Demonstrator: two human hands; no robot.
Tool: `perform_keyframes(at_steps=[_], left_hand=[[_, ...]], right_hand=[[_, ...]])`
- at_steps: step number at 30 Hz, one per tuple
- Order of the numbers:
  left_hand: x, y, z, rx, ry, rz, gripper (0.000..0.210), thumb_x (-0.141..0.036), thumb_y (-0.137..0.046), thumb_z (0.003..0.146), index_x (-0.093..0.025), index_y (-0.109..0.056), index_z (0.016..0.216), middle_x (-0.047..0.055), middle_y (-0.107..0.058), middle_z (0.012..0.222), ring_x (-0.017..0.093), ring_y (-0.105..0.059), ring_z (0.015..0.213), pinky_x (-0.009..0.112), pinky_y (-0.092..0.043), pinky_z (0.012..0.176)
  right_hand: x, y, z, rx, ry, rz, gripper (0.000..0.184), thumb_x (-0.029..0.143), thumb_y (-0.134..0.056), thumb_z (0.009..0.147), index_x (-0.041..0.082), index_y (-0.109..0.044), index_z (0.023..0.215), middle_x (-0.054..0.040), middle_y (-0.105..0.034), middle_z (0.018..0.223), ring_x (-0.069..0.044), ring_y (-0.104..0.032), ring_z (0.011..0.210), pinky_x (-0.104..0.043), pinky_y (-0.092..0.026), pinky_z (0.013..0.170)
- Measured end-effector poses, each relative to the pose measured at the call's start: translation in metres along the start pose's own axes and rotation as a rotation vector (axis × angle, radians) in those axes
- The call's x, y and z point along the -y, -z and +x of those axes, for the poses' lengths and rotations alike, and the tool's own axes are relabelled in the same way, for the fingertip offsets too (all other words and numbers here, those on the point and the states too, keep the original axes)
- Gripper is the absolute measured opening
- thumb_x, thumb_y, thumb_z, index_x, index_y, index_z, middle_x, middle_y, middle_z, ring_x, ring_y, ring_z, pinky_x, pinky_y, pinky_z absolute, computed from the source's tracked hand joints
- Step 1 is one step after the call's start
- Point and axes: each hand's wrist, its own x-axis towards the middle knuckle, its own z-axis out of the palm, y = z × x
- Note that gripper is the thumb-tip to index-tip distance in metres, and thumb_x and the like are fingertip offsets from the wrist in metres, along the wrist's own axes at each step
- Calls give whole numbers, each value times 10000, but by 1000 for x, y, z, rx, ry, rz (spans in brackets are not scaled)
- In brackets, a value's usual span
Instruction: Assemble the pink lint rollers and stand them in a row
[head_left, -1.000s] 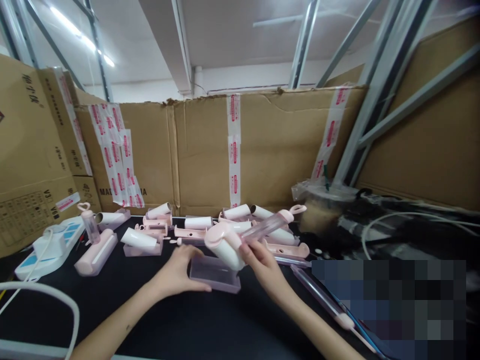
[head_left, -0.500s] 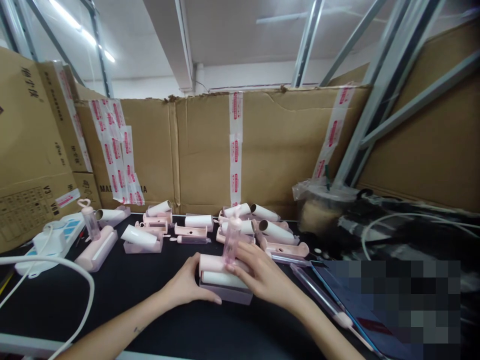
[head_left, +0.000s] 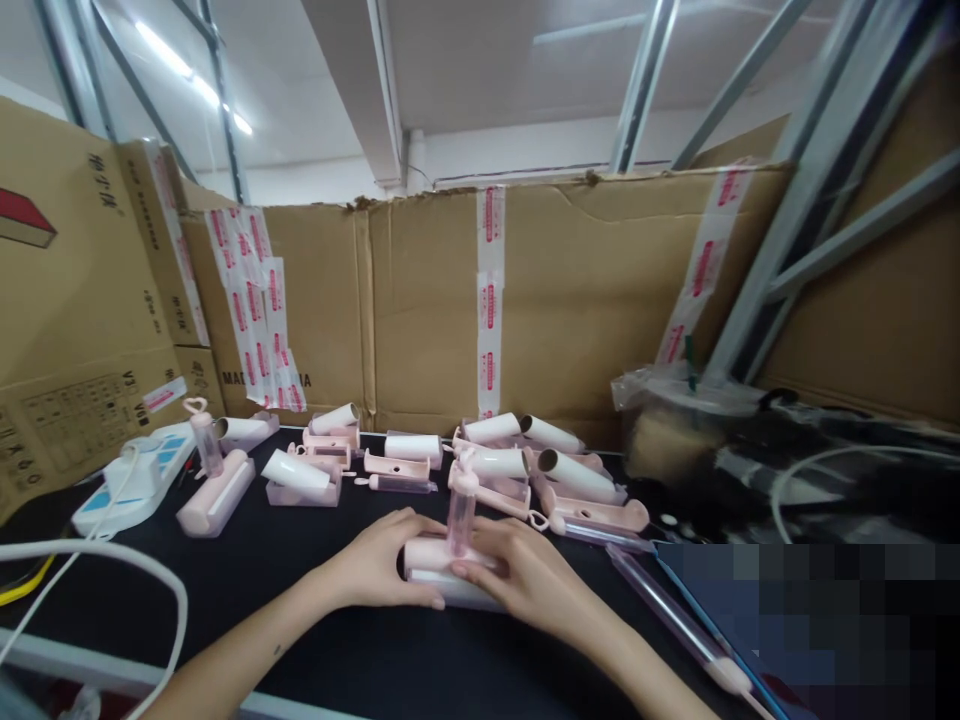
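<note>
Here, toward the front edge of the worktop (head_left: 390, 665), our left fingers (head_left: 421, 598) and right fingers (head_left: 478, 575) clasp the roller (head_left: 429, 556); uneven pressure could tip its upright handle (head_left: 460, 518).

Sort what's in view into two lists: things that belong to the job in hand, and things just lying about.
Seem to belong:
- pink roller held by the left hand and right hand
- similar roller at the left
- white paper rolls
- pink holders

Apparently just lying about:
- power strip
- white cable
- drink cup
</note>
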Motion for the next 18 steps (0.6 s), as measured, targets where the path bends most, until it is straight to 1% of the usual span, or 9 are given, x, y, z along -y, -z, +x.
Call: perform_keyframes(at_steps=[2, 4, 5, 7, 10, 12, 14, 16, 18], left_hand=[[-14, 10, -8, 9, 80, 113, 686, -407, -732, 566, -219, -494, 1182, 77, -543, 1142, 268, -491, 1059, 393, -374, 928], [-23, 23, -27, 19, 183, 219, 624, -382, -722, 564, -205, -533, 1132, 73, -568, 1091, 273, -515, 1009, 398, -394, 896], [-24, 30, -42, 23, 228, 254, 564, -367, -711, 574, -205, -559, 1092, 64, -579, 1055, 265, -528, 984, 392, -400, 888], [-20, 45, -80, 4, 301, 274, 507, -352, -689, 597, -220, -573, 1073, 46, -577, 1050, 247, -530, 990, 360, -414, 884], [4, 69, -145, -67, 408, 328, 551, -360, -709, 569, -253, -578, 1094, 37, -530, 1152, 263, -469, 1116, 361, -365, 970], [24, 81, -178, -227, 503, 435, 515, -418, -687, 594, -260, -598, 1076, 39, -526, 1166, 279, -455, 1138, 394, -325, 1007], [43, 84, -193, -361, 582, 467, 467, -460, -639, 637, -229, -613, 1042, 52, -555, 1064, 266, -528, 1046, 381, -380, 961], [56, 79, -191, -524, 684, 470, 511, -497, -582, 674, -184, -583, 1078, 80, -536, 1036, 259, -575, 973, 366, -433, 895], [63, 70, -177, -690, 800, 476, 561, -527, -539, 690, -170, -546, 1122, 107, -503, 1068, 269, -603, 923, 368, -472, 816]], right_hand=[[-4, 3, -2, -15, -9, 36, 420, 484, -500, 823, 219, -584, 1138, -87, -573, 1215, -265, -536, 1082, -372, -404, 921], [-9, 7, -3, -95, -59, 61, 520, 501, -492, 816, 225, -479, 1257, -92, -518, 1283, -258, -527, 1106, -395, -400, 944], [-12, 9, -3, -160, -98, 58, 523, 498, -472, 825, 228, -454, 1274, -92, -531, 1267, -251, -552, 1072, -406, -410, 936], [-15, 11, -3, -287, -154, 16, 458, 482, -439, 841, 242, -489, 1227, -76, -600, 1167, -243, -604, 975, -430, -431, 912], [-13, 10, -1, -335, -135, -46, 379, 464, -448, 836, 246, -563, 1124, -59, -640, 1090, -254, -618, 949, -434, -447, 897], [-8, 6, 0, -304, -97, -41, 343, 447, -442, 844, 242, -593, 1074, -60, -635, 1105, -254, -602, 995, -410, -455, 896], [-3, 2, 0, -264, -61, -22, 320, 427, -431, 858, 237, -608, 1045, -64, -630, 1107, -247, -584, 1032, -392, -453, 903], [1, -3, 0, -227, -32, -2, 308, 404, -419, 873, 236, -609, 1047, -62, -627, 1100, -231, -582, 1033, -375, -453, 902], [3, -6, -1, -200, -20, 8, 301, 384, -412, 882, 231, -605, 1054, -63, -622, 1094, -221, -591, 1006, -365, -462, 883]])
